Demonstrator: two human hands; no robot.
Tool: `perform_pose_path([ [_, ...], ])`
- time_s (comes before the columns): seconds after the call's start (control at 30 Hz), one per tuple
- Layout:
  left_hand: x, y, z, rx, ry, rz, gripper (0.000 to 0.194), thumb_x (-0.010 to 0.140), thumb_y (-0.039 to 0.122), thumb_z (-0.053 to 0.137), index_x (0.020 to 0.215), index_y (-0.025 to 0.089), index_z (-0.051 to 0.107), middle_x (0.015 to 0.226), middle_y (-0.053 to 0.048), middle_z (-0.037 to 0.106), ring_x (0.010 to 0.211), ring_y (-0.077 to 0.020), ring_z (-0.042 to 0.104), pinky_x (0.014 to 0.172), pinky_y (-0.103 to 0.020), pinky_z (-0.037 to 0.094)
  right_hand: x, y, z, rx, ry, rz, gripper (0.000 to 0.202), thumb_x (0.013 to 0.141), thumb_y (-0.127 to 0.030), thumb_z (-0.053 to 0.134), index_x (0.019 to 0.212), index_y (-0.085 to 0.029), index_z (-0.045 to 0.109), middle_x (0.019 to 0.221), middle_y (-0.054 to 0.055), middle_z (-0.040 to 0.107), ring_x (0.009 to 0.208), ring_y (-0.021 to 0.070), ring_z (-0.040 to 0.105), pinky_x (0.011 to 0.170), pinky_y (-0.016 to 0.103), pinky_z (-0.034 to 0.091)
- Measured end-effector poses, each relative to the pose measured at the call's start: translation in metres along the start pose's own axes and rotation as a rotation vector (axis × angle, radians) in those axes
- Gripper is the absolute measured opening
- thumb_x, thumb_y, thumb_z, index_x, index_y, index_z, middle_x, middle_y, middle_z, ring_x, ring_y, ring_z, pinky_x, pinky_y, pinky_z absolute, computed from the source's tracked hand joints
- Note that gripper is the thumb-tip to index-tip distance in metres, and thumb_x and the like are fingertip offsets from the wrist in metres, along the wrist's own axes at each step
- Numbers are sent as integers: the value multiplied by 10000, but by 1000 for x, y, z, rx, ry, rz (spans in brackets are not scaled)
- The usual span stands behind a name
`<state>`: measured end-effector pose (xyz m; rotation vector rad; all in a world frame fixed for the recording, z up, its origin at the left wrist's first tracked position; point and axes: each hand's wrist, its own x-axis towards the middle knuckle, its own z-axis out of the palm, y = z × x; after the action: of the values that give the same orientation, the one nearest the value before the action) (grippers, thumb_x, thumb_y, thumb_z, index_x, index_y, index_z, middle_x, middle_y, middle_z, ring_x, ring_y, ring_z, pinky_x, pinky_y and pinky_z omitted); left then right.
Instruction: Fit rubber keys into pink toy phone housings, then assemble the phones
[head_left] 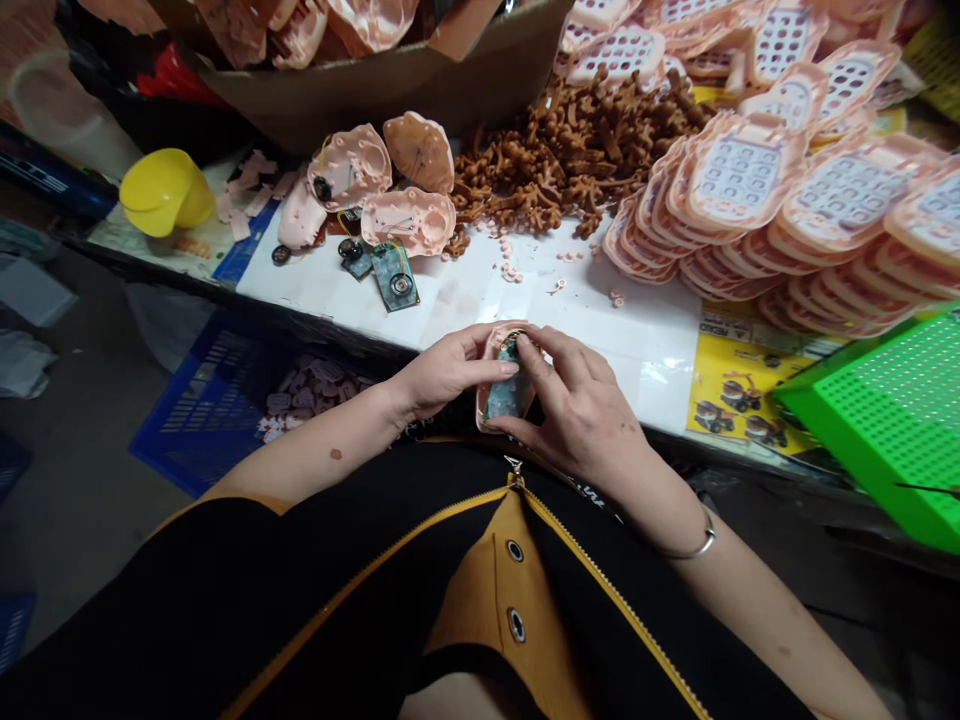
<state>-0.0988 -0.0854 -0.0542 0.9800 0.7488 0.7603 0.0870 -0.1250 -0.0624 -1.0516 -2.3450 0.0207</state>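
Close to my body, at the table's front edge, both hands hold a pink plastic shell (482, 405) with a greenish circuit board (504, 397) inside it. My left hand (442, 375) grips the shell's left side, its thumb lying across the board. My right hand (581, 395) wraps the right side, with fingertips at the top end near some wires. Beyond my hands, pink shell halves (409, 222) lie with wires and a speaker. In front of them rests a loose circuit board (395, 275) with a round black part on it.
Brown plastic pieces (555, 160) are heaped at the back. Stacked pink keypad panels (742, 180) stand right, beside a green perforated basket (885, 400). A yellow cup-like piece (165, 190) sits left. Behind is a cardboard box (390, 95); below left, a blue crate (202, 400).
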Motion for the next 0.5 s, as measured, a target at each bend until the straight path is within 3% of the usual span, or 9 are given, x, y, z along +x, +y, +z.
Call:
perform_pose_path([
  [0.23, 1, 6, 11, -173, -92, -44, 419, 729, 217, 773, 1139, 197, 691, 1242, -78, 676, 1185, -235, 604, 1033, -336, 425, 4, -2, -5, -39, 82, -7, 773, 858, -518, 640, 1413, -22, 434, 1264, 271, 584, 1228, 373, 521, 997, 553, 503],
  [0.5, 9, 1, 17, -197, -144, -60, 622, 661, 122, 797, 1235, 255, 597, 1296, -60, 638, 1254, -236, 559, 1058, -343, 400, 0, 1, -6, -45, 122, 49, 803, 886, -537, 590, 1499, -85, 333, 1310, 250, 552, 1261, 380, 494, 1005, 615, 477],
])
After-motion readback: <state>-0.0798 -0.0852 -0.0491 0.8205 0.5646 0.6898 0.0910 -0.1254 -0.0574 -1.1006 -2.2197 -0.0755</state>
